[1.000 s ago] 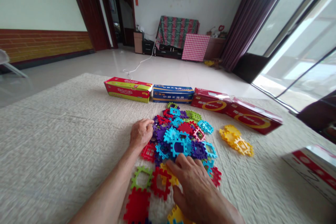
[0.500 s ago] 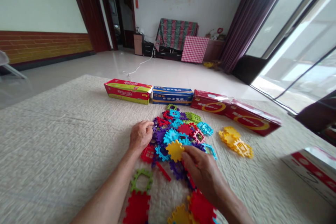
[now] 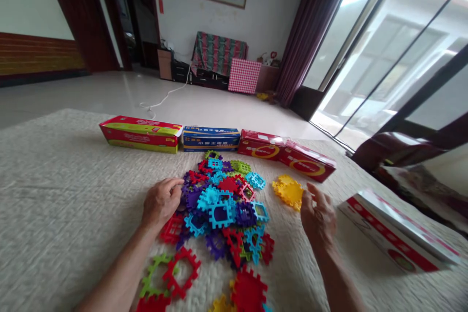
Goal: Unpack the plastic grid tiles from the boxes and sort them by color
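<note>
A heap of toothed plastic building tiles (image 3: 221, 212) in blue, purple, red and green lies on the carpet between my hands. My left hand (image 3: 161, 202) is at the heap's left edge, fingers curled together beside the purple tiles; what they hold, if anything, is hidden. To the right of the heap lies a small yellow pile, with a solid yellow tile (image 3: 291, 194) on top. My right hand (image 3: 319, 212) is at that tile's right edge, its thumb and forefinger slightly apart. Nearer me lie a red ring-shaped tile (image 3: 193, 267) and a solid red tile (image 3: 249, 292).
Behind the heap stands a row of boxes: a red and yellow-green box (image 3: 142, 135), a blue box (image 3: 211, 140) and two dark red boxes (image 3: 307, 161). A white and red carton (image 3: 395, 234) lies right of my right hand. A glass door is at the right.
My right hand has moved right from the heap, and the solid yellow tile it carried now lies on the yellow pile. My left hand stays by the heap. The view has shifted right.
</note>
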Demonstrator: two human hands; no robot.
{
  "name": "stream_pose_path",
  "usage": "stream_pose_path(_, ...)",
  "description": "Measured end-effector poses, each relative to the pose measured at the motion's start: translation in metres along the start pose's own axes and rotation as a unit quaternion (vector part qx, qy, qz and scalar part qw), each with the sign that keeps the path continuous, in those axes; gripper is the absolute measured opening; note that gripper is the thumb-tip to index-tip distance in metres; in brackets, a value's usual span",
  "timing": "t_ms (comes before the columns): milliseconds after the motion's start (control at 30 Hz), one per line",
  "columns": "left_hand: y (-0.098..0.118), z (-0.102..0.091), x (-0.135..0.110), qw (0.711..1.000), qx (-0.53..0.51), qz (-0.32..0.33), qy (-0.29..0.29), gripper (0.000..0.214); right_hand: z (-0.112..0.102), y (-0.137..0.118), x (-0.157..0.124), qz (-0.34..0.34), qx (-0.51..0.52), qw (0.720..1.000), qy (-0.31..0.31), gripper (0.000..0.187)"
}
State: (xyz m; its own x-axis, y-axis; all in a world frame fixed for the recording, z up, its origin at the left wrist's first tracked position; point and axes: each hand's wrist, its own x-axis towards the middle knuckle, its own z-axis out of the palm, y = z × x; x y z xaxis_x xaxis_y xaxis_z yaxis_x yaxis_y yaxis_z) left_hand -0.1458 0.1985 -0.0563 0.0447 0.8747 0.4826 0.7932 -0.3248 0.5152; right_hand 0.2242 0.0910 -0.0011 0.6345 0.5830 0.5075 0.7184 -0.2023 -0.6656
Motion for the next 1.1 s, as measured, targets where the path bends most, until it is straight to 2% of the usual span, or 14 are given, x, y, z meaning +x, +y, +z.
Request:
stream_pose_path(133,0.001,0.000,0.001,1.000,0.006,-0.006,0.003,0.029,0.011,0.003,-0.008,-0.054,0.009,0.998,0.028,0.042)
stream_pose_path(233,0.002,0.000,0.001,1.000,0.004,-0.007,0.007,0.030,0.022,-0.008,-0.026,-0.113,0.049,0.992,-0.001,0.032)
stream_pose_path(333,0.004,-0.001,0.001,1.000,0.001,-0.006,0.005,0.030,0.021,-0.027,-0.050,-0.168,0.089,0.980,-0.054,0.023)
stream_pose_path(367,0.005,-0.002,0.000,1.000,0.000,-0.007,0.002,0.030,0.016,-0.035,-0.058,-0.187,0.101,0.974,-0.078,0.020)
stream_pose_path(433,0.007,-0.003,0.000,1.000,-0.003,-0.012,-0.001,0.030,0.000,-0.053,-0.075,-0.231,0.121,0.951,-0.168,0.015)
stream_pose_path(533,0.011,-0.005,0.000,1.000,-0.006,-0.016,-0.005,0.030,-0.032,-0.079,-0.095,-0.276,0.119,0.877,-0.375,0.019)
stream_pose_path(600,0.012,-0.006,0.000,1.000,-0.008,-0.017,-0.006,0.030,-0.051,-0.091,-0.104,-0.275,0.080,0.833,-0.474,0.032)
stream_pose_path(667,0.013,-0.006,0.000,1.000,-0.011,-0.016,-0.005,0.030,-0.064,-0.098,-0.111,-0.269,0.035,0.814,-0.514,0.046)
stream_pose_path(767,0.013,-0.006,0.000,1.000,-0.015,-0.015,-0.003,0.030,-0.069,-0.100,-0.120,-0.252,-0.025,0.810,-0.529,0.057)
stream_pose_path(867,0.011,-0.004,0.000,1.000,-0.017,-0.013,-0.002,0.030,-0.066,-0.097,-0.124,-0.222,-0.063,0.815,-0.532,0.053)
stream_pose_path(1000,0.008,-0.003,0.000,1.000,-0.014,-0.011,-0.003,0.030,-0.062,-0.097,-0.123,-0.187,-0.029,0.806,-0.562,0.052)
stream_pose_path(1100,0.008,-0.003,0.000,1.000,-0.010,-0.013,-0.003,0.030,-0.061,-0.100,-0.117,-0.183,0.019,0.798,-0.573,0.038)
